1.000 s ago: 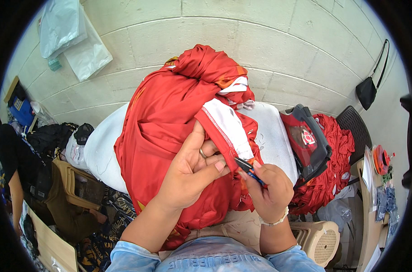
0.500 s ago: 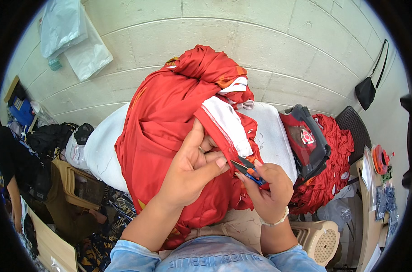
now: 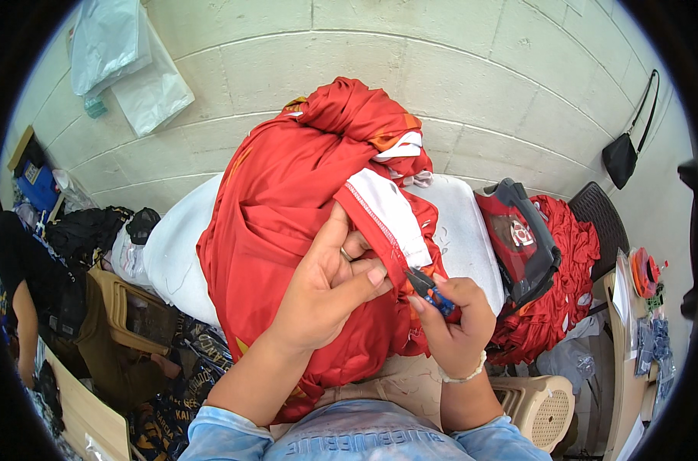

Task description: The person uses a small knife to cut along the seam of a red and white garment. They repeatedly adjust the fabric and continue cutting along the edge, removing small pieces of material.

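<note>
1. Red cloth (image 3: 272, 223) lies heaped on the white surface (image 3: 465, 230), unmoved.
2. Left hand (image 3: 318, 296), fingers curled, holds its hem (image 3: 370, 221) as before.
3. Right hand (image 3: 462, 313) closes around snips (image 3: 423, 286).
4. The snips' blades, near the hem, look closer together than earlier.
</note>
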Tool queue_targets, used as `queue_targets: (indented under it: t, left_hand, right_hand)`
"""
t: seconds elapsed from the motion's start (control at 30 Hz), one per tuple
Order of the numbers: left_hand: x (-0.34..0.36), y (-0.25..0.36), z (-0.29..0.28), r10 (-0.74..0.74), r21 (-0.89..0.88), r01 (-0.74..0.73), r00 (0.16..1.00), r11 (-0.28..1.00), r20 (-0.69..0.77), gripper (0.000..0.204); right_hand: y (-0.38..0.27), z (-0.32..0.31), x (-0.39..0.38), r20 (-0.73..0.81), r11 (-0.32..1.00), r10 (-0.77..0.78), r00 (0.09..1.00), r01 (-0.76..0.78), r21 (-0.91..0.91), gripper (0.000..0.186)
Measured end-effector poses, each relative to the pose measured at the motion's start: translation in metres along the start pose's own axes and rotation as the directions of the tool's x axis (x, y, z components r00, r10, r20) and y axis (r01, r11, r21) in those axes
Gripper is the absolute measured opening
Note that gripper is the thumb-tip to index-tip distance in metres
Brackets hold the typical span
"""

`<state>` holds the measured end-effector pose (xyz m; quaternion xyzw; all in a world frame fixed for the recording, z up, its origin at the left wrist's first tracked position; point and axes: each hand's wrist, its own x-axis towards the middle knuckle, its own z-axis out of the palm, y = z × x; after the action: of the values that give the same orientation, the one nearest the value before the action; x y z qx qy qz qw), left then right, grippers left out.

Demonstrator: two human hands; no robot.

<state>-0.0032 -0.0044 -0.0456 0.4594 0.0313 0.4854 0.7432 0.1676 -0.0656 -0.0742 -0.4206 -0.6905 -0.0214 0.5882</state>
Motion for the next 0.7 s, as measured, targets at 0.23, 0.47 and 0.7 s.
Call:
queue_targets:
  t: [0.23,0.47,0.7]
  left_hand:
    - [-0.003,0.003,0.011,-0.030,-0.044,0.025,0.993,0.999,-0.115,0.071]
    - [-0.002,-0.003,0.004,0.031,0.102,-0.025,0.998,0.994,-0.058,0.068]
    - [-0.003,-0.006,0.003,0.068,0.091,-0.062,0.996,0.994,-0.064,0.072]
  right_hand:
    - [-0.001,0.004,-0.004,0.071,0.865,0.332,0.940,-0.334,0.374,0.039]
    - [-0.013,0.005,-0.004,-0.009,0.963,0.199,0.980,-0.194,0.187,0.040]
    - [-0.019,0.009,-0.007,-0.061,0.969,0.227,0.972,-0.218,0.119,0.040]
